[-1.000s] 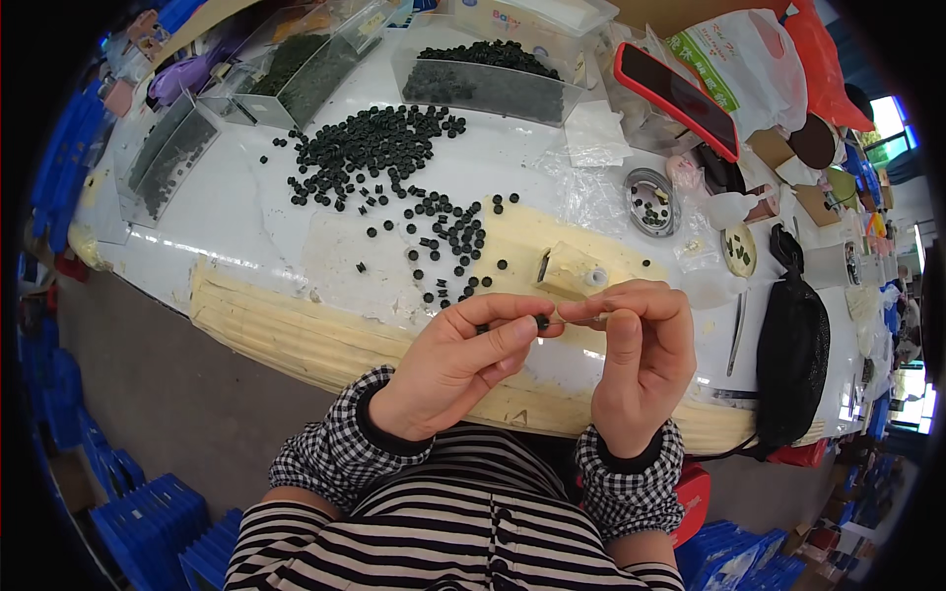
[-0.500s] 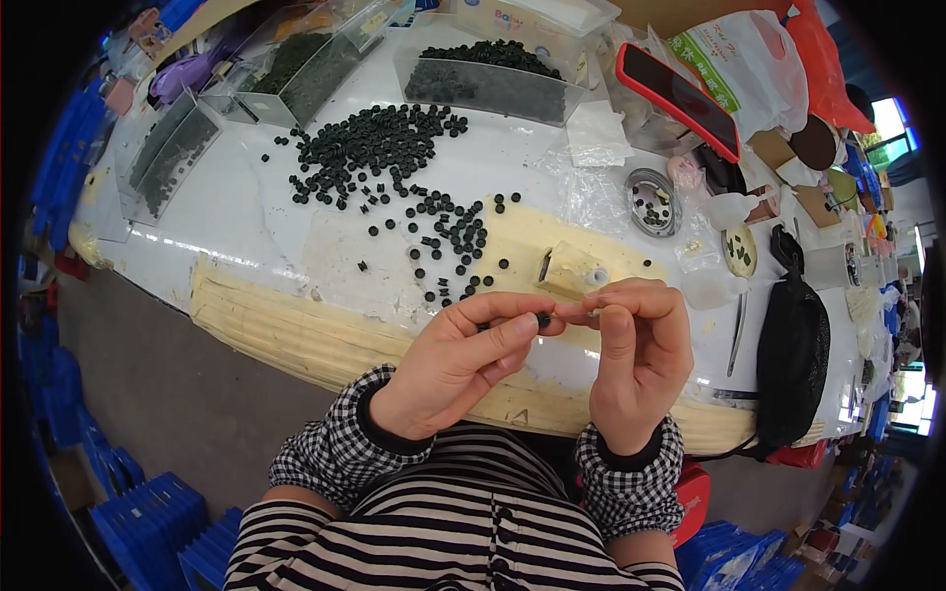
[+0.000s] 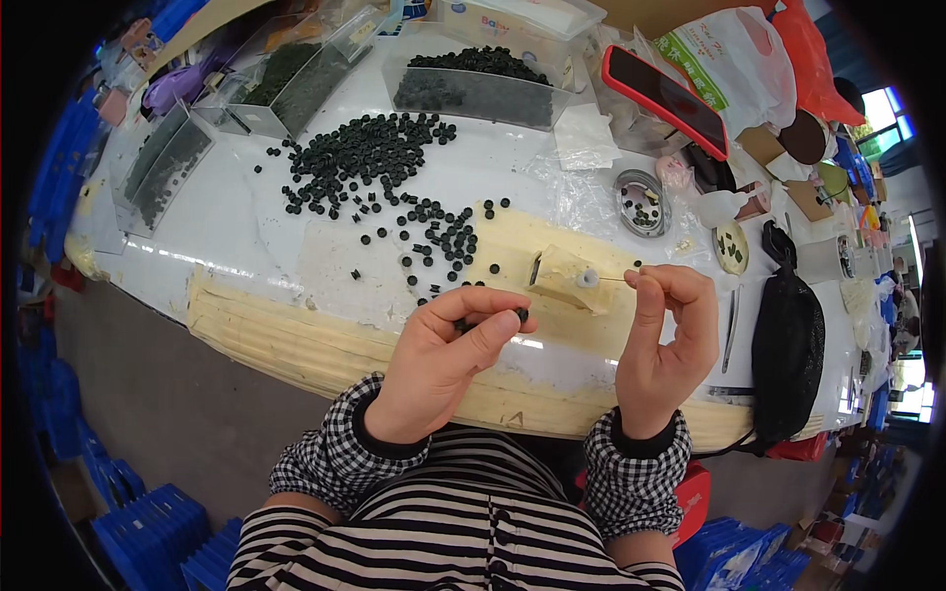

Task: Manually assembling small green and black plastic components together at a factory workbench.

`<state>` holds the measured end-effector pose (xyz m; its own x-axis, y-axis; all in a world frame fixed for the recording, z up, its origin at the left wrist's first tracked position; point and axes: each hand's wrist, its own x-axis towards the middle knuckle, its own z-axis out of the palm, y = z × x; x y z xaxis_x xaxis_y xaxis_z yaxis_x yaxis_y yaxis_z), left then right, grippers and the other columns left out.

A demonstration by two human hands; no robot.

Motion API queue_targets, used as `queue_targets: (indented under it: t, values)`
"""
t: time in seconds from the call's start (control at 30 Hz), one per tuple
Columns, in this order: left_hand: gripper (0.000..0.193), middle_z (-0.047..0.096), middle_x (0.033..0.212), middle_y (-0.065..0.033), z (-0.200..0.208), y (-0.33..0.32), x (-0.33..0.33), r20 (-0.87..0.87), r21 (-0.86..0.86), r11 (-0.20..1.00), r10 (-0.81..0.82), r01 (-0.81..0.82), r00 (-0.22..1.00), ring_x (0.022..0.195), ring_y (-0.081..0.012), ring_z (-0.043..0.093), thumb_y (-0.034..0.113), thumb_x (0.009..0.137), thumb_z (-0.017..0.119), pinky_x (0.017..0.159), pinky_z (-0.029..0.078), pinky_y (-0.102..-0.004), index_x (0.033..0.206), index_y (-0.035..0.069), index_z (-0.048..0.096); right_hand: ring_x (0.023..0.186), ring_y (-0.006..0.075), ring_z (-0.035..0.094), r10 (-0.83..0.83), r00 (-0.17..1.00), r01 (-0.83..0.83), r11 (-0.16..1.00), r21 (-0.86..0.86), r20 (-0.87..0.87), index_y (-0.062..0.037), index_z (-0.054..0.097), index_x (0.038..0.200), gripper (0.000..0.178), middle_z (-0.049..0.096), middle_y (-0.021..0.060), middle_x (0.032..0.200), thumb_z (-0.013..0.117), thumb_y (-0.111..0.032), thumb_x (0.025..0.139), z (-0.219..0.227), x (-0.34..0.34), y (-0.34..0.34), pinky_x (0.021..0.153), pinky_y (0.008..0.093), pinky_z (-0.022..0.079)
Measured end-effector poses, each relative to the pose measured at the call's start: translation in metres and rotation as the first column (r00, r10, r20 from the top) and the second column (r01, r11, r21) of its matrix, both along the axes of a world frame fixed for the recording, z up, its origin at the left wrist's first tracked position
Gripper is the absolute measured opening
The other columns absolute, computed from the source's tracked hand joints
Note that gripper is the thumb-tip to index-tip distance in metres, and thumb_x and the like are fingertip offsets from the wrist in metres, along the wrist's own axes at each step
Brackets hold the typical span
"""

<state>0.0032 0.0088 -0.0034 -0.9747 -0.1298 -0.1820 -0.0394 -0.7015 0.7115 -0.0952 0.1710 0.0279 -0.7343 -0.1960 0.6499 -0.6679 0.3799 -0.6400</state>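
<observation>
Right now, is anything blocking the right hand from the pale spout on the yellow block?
Nothing visible blocks it: between the right hand and the pale spout only the hand's own thin rod shows; contact is unclear.

Reference landmark: red-cased phone [image 3: 665, 101]. White plastic bag [image 3: 749, 64], just right of the phone and partly beyond it: green printed lettering on its front. Clear plastic box [image 3: 517, 22], left of the phone and farther back: coloured lettering on its side. Clear bin [image 3: 320, 89], well left of the phone: pale tag [image 3: 369, 26], writing too small to read. Yellow edge strip [image 3: 325, 330] of the desk [image 3: 246, 212], nearer the person than the phone: one letter-like mark
</observation>
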Motion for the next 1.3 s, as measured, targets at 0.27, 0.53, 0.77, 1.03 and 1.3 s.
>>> queue_targets:
  t: [0.27,0.53,0.77,1.03,1.3]
  values:
    - [0.016,0.039,0.066,0.0098,0.007,-0.001,0.003,-0.021,-0.201,0.977,0.074,-0.077,0.997,0.062,-0.0009,0.033,0.006,0.090,0.066,0.058,0.030,-0.0166,0.105,0.002,0.069,0.079,0.0265,0.060,0.012,0.999,0.000,0.957,0.289,-0.042,-0.0002,0.064,0.097,0.017,0.062,0.0118,0.088,0.068,0.002,0.080,0.000,-0.003,-0.002,0.069,0.0322,0.048]
    - [0.024,0.033,0.061,0.0081,0.002,-0.003,-0.001,-0.239,-0.551,0.782,0.185,-0.290,0.953,0.058,-0.0031,0.031,0.000,0.080,0.073,0.055,0.028,-0.0188,0.104,0.004,0.072,0.079,0.0226,0.057,0.274,0.949,-0.297,0.942,0.154,0.155,-0.0032,0.069,0.111,0.035,0.061,0.0099,0.091,0.068,0.005,0.077,0.011,0.032,-0.005,0.069,0.0296,0.046]
    - [0.025,0.036,0.061,0.0070,0.006,-0.001,-0.002,-0.295,-0.647,0.677,0.203,-0.351,0.934,0.058,-0.0038,0.033,-0.001,0.079,0.073,0.053,0.027,-0.0198,0.103,0.004,0.073,0.078,0.0223,0.057,0.418,0.887,-0.433,0.901,0.038,0.197,-0.0025,0.069,0.112,0.037,0.063,0.0095,0.091,0.068,0.005,0.076,-0.003,0.033,-0.011,0.069,0.0294,0.045]
    - [0.025,0.037,0.060,0.0067,0.004,-0.002,-0.002,-0.289,-0.626,0.699,0.206,-0.347,0.935,0.058,-0.0043,0.033,-0.002,0.079,0.073,0.053,0.026,-0.0204,0.103,0.005,0.073,0.078,0.0224,0.057,0.433,0.883,-0.445,0.895,0.031,0.179,-0.0019,0.069,0.112,0.036,0.064,0.0096,0.090,0.069,0.005,0.076,-0.006,0.031,-0.011,0.069,0.0296,0.045]
    - [0.023,0.035,0.057,0.0071,0.001,-0.003,-0.002,-0.284,-0.628,0.693,0.219,-0.354,0.933,0.058,-0.0046,0.032,-0.001,0.077,0.075,0.054,0.027,-0.0209,0.099,0.006,0.074,0.077,0.0223,0.056,0.448,0.875,-0.462,0.886,0.041,0.183,-0.0015,0.068,0.113,0.037,0.063,0.0096,0.090,0.069,0.004,0.076,-0.006,0.031,-0.010,0.068,0.0299,0.045]
